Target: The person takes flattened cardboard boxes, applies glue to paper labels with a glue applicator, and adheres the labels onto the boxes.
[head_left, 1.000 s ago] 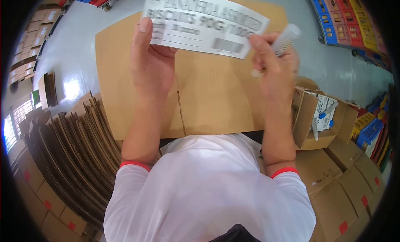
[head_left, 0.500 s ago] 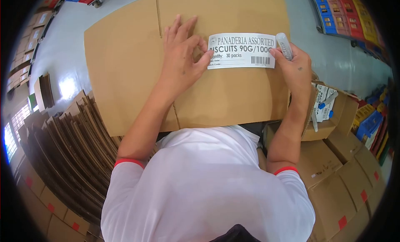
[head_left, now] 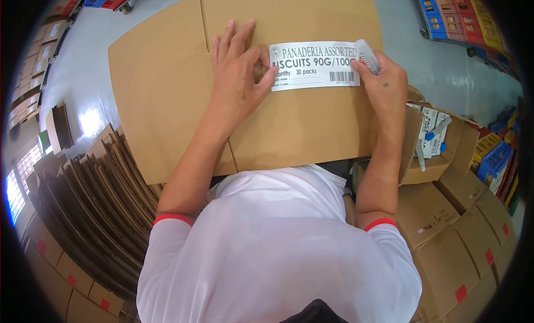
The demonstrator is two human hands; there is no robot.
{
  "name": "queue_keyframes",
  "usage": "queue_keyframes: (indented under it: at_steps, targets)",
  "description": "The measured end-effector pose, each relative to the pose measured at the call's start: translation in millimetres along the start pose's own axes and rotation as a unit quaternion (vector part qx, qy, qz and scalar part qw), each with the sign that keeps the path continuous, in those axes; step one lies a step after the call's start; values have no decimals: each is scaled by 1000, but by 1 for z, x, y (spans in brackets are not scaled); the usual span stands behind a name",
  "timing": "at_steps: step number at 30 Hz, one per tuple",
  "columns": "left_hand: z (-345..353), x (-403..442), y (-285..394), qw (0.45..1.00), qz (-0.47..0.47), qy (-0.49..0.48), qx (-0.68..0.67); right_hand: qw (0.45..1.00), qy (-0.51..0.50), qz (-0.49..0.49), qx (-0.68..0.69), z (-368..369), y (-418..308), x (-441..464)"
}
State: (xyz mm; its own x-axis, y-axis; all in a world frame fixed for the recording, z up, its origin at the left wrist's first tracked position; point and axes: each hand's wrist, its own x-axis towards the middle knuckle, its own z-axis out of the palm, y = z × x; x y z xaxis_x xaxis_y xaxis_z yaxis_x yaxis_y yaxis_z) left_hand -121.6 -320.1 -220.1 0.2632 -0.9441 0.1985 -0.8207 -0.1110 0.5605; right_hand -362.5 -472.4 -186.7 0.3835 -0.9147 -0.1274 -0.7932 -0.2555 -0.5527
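Observation:
A white printed label (head_left: pixel 311 81) reading "PANADERIA ASSORTED BISCUITS" lies over a flat brown cardboard sheet (head_left: pixel 167 100), near its right side. My left hand (head_left: pixel 236 72) pinches the label's left edge between thumb and index finger, its other fingers spread above the cardboard. At the right edge, my right hand (head_left: pixel 381 81) grips the label with thumb and bent fingers. A curled, pale translucent strip (head_left: pixel 366 56) with print on it also sticks up from this hand. Whether the label is stuck down cannot be seen.
Flattened cartons (head_left: pixel 100 200) stand in a row at the left. An open box (head_left: pixel 461 148) at the right holds printed labels (head_left: pixel 431 128) and blue-capped markers. Closed cartons (head_left: pixel 445 250) are stacked below it. Coloured crates (head_left: pixel 450 14) stand at the upper right.
Both hands and the label have shifted slightly left together with the cardboard in view. The curled strip in my right hand now leans closer to the label's right edge.

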Motion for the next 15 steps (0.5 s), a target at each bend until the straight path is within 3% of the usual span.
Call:
queue_keyframes:
  at_steps: [3, 5, 7, 9, 12, 14, 15]
  targets:
    - [2, -1, 1, 998, -18, 40, -44, 999, 22, -18, -21, -3, -3, -3]
    - [-4, -3, 4, 998, -10, 42, -39, 995, 102, -6, 23, -6, -14, -9]
    - [-7, -9, 5, 999, -2, 42, -33, 992, 103, 3, 72, -11, -25, -15]
    - [-7, -15, 3, 992, 24, -36, 116, 987, 104, 14, 120, -7, -31, -18]
    - [-6, -18, 2, 990, 23, -51, 126, 980, 102, -73, 156, 10, -29, -22]
    - [-7, -18, 3, 990, 19, -53, 127, 977, 119, -177, 14, 19, -27, -22]
    - [-7, -18, 4, 990, 14, -54, 129, 977, 119, -178, 13, 22, -25, -22]
